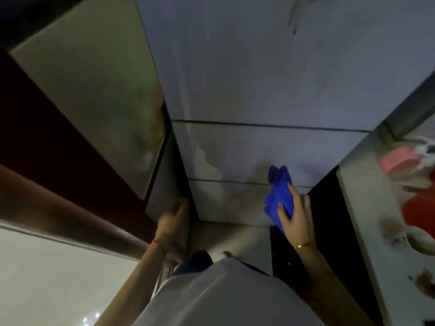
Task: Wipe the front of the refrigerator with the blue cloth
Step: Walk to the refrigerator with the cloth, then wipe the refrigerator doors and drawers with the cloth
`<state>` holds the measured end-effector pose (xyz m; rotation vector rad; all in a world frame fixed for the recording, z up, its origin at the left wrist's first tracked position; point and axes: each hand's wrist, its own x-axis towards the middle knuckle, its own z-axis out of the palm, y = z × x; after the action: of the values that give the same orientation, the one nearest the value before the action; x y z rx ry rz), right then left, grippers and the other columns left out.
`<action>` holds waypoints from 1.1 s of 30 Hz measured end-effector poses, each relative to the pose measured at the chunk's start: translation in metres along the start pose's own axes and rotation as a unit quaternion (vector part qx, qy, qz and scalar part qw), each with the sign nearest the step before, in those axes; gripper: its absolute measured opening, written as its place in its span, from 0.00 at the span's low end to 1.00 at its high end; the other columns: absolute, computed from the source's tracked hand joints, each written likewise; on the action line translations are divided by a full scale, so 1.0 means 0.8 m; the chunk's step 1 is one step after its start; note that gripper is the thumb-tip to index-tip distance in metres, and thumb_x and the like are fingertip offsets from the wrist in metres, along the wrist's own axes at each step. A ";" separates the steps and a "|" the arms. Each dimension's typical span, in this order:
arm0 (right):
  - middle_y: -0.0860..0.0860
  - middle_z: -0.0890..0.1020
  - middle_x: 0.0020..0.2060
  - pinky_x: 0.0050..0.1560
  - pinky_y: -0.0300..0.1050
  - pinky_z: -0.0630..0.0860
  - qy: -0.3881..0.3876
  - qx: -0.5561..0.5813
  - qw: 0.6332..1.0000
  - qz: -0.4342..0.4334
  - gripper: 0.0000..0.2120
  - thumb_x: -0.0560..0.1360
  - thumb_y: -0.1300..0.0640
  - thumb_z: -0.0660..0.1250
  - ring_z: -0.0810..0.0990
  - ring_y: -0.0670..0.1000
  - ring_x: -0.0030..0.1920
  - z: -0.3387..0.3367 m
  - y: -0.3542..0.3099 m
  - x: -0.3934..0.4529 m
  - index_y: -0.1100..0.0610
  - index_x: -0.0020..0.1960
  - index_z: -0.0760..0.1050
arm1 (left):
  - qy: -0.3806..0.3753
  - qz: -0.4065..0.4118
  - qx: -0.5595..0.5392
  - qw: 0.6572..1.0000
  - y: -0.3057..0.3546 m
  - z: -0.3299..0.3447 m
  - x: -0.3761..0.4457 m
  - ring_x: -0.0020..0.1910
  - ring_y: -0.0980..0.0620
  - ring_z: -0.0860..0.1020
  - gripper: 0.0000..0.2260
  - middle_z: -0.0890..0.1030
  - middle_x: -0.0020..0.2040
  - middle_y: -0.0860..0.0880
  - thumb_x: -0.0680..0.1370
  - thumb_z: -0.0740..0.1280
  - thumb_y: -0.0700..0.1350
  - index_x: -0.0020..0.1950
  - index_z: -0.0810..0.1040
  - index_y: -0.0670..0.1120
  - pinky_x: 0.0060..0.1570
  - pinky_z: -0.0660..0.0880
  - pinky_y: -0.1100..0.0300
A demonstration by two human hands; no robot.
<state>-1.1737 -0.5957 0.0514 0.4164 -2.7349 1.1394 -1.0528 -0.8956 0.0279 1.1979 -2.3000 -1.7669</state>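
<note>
Here, the blue cloth (280, 194) is held by the right hand (293, 212) at about four o'clock in the view, with the thumb and fingers curled round its bunched folds. The cloth is pressed against the lower right part of the grey refrigerator front (259, 90), across the seam between the two lowest panels. Pale smears are seen on the panels just to nine o'clock of the cloth. The left hand (173, 216) is placed at about seven o'clock, at the lower left edge of the refrigerator; whether its fingers are curled or straight cannot be told through the blur. A thin bracelet (302, 245) is worn on the right wrist. A counter (367, 208) with a pink object (393, 158) and a red object (419, 210) is seen at three o'clock.
</note>
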 end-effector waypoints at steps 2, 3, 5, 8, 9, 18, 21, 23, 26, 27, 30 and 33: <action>0.58 0.71 0.53 0.58 0.34 0.67 0.050 0.015 0.996 -0.070 0.27 0.76 0.56 0.66 0.73 0.52 0.51 -0.018 -0.047 0.057 0.59 0.74 0.66 | 0.043 0.096 -0.024 0.994 0.069 -0.005 0.015 0.58 0.45 0.81 0.10 0.82 0.55 0.46 0.83 0.64 0.44 0.61 0.80 0.42 0.47 0.73 0.76; 0.57 0.71 0.53 0.60 0.28 0.65 0.076 0.029 0.992 -0.099 0.28 0.76 0.54 0.65 0.72 0.50 0.51 -0.028 -0.071 0.081 0.58 0.74 0.66 | 0.075 0.144 -0.035 0.986 0.105 -0.011 0.017 0.57 0.49 0.81 0.09 0.83 0.56 0.47 0.83 0.64 0.43 0.61 0.80 0.43 0.47 0.72 0.77; 0.57 0.70 0.54 0.62 0.22 0.60 0.152 0.059 0.974 -0.156 0.28 0.76 0.54 0.64 0.70 0.46 0.51 -0.048 -0.120 0.129 0.57 0.75 0.65 | 0.138 0.238 -0.063 0.959 0.180 -0.028 0.020 0.53 0.59 0.82 0.07 0.83 0.54 0.53 0.83 0.64 0.44 0.58 0.80 0.51 0.47 0.73 0.75; 0.57 0.68 0.55 0.63 0.23 0.61 0.259 0.085 0.936 -0.224 0.28 0.75 0.56 0.65 0.66 0.41 0.55 -0.084 -0.191 0.187 0.58 0.74 0.64 | 0.229 0.348 -0.090 0.905 0.279 -0.060 0.021 0.50 0.59 0.81 0.09 0.82 0.54 0.52 0.83 0.64 0.44 0.63 0.78 0.50 0.48 0.76 0.71; 0.58 0.67 0.55 0.63 0.25 0.61 0.294 0.087 0.919 -0.247 0.28 0.75 0.58 0.65 0.66 0.41 0.56 -0.098 -0.215 0.205 0.59 0.74 0.64 | 0.266 0.386 -0.089 0.879 0.307 -0.073 0.020 0.53 0.54 0.81 0.12 0.82 0.57 0.49 0.83 0.64 0.44 0.66 0.77 0.46 0.51 0.77 0.65; 0.61 0.67 0.71 0.74 0.47 0.59 0.436 -0.016 0.815 -0.383 0.27 0.77 0.57 0.64 0.64 0.57 0.71 -0.190 -0.416 0.356 0.59 0.75 0.65 | 0.302 0.556 -0.119 0.765 0.501 -0.151 0.030 0.70 0.46 0.73 0.28 0.71 0.73 0.45 0.81 0.66 0.44 0.79 0.62 0.39 0.68 0.73 0.45; 0.56 0.59 0.78 0.79 0.56 0.48 0.399 -0.139 0.810 -0.407 0.30 0.77 0.55 0.62 0.54 0.59 0.79 -0.188 -0.439 0.383 0.56 0.78 0.61 | 0.276 0.579 -0.147 0.753 0.526 -0.156 0.039 0.73 0.50 0.72 0.30 0.70 0.75 0.51 0.81 0.67 0.47 0.81 0.60 0.44 0.71 0.73 0.44; 0.53 0.55 0.79 0.79 0.57 0.44 0.376 -0.187 0.802 -0.426 0.30 0.78 0.50 0.59 0.50 0.57 0.80 -0.181 -0.431 0.386 0.54 0.79 0.57 | 0.272 0.593 -0.155 0.742 0.533 -0.158 0.047 0.73 0.53 0.72 0.30 0.71 0.74 0.54 0.81 0.67 0.50 0.81 0.61 0.47 0.71 0.73 0.44; 0.52 0.54 0.79 0.79 0.56 0.44 0.339 -0.272 0.776 -0.458 0.30 0.80 0.43 0.56 0.49 0.56 0.80 -0.165 -0.400 0.382 0.51 0.80 0.54 | 0.260 0.601 -0.168 0.736 0.539 -0.157 0.057 0.73 0.53 0.72 0.30 0.71 0.74 0.55 0.81 0.65 0.51 0.81 0.59 0.49 0.70 0.74 0.44; 0.51 0.54 0.79 0.80 0.55 0.44 0.334 -0.297 0.765 -0.465 0.30 0.81 0.42 0.55 0.49 0.56 0.80 -0.168 -0.392 0.382 0.50 0.80 0.54 | 0.254 0.605 -0.172 0.735 0.540 -0.155 0.059 0.73 0.53 0.72 0.30 0.70 0.74 0.54 0.81 0.64 0.51 0.81 0.59 0.49 0.70 0.74 0.44; 0.51 0.55 0.79 0.79 0.55 0.45 0.367 -0.296 0.753 -0.460 0.29 0.82 0.41 0.55 0.51 0.55 0.80 -0.197 -0.407 0.397 0.49 0.79 0.55 | 0.262 0.612 -0.169 0.727 0.540 -0.153 0.066 0.73 0.53 0.71 0.30 0.69 0.75 0.56 0.81 0.64 0.52 0.81 0.58 0.49 0.71 0.74 0.45; 0.52 0.57 0.79 0.79 0.57 0.46 0.435 -0.225 0.768 -0.412 0.29 0.81 0.41 0.56 0.51 0.56 0.80 -0.227 -0.462 0.420 0.51 0.79 0.56 | 0.277 0.611 -0.174 0.721 0.541 -0.152 0.072 0.72 0.56 0.72 0.31 0.69 0.73 0.59 0.80 0.64 0.55 0.81 0.59 0.49 0.70 0.74 0.53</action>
<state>-1.3730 -0.7807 0.5084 0.6843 -1.5857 0.2636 -1.2824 -0.9961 0.4055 -0.0395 -1.5288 -0.9832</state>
